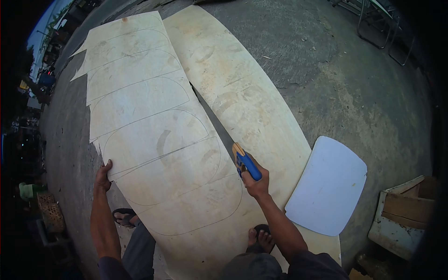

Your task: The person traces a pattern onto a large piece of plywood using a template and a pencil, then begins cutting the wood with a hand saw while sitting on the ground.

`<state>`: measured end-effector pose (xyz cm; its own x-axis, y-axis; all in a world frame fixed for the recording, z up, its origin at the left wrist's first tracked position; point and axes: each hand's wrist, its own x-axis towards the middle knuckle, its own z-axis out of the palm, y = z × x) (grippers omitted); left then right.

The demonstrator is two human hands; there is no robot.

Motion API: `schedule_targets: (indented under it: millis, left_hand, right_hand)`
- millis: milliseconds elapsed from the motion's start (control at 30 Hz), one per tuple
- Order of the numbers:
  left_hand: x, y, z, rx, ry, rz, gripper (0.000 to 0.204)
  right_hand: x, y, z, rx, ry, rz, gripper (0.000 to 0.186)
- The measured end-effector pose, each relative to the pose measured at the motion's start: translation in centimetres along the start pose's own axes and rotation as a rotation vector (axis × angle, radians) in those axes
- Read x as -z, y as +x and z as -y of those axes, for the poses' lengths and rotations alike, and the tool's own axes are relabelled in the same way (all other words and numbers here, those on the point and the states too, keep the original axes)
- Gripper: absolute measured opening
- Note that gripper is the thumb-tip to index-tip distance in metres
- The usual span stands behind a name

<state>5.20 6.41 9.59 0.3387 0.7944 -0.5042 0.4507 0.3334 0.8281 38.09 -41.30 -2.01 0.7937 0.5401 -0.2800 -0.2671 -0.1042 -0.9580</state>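
Note:
My left hand [103,176] grips the left edge of a pale plywood sheet [140,102], thumb up along the edge and fingers mostly hidden. Thin rounded outlines are drawn in a row across this sheet, and its far left edge is jagged and splintered. My right hand [256,181] is closed round the blue and orange handle of a handsaw [248,163], at the sheet's right edge; the blade cannot be made out. A second plywood sheet [261,102] lies to the right, with a narrow dark gap between the two.
A white rounded panel [329,186] lies partly over the right sheet. My sandalled feet are near the sheets, the right foot [262,239] close to my right forearm. A worn box [401,210] stands at the right; metal frames [380,28] stand far right on the concrete ground [359,107].

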Motion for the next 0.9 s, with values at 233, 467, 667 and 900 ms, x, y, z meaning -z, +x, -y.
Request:
schedule_targets:
  millis: [233,467,667,900]
  left_hand:
    - [1.9,-0.3,0.8,0.020,-0.020,-0.050,0.051]
    - [0.4,0.7,0.5,0.019,-0.005,-0.010,0.051]
    - [2.0,-0.2,1.1,-0.021,-0.026,-0.017,0.051]
    - [-0.6,-0.7,-0.1,0.026,0.015,0.069,0.053]
  right_hand:
    - [3.4,-4.9,-0.5,0.170,-0.045,0.012,0.062]
    - [0.2,0.9,-1.1,0.152,-0.076,-0.034,0.061]
    - [8.3,-10.9,-0.3,0.158,-0.100,0.057,0.062]
    - [3.8,-3.1,-1.6,0.033,-0.115,0.016,0.063]
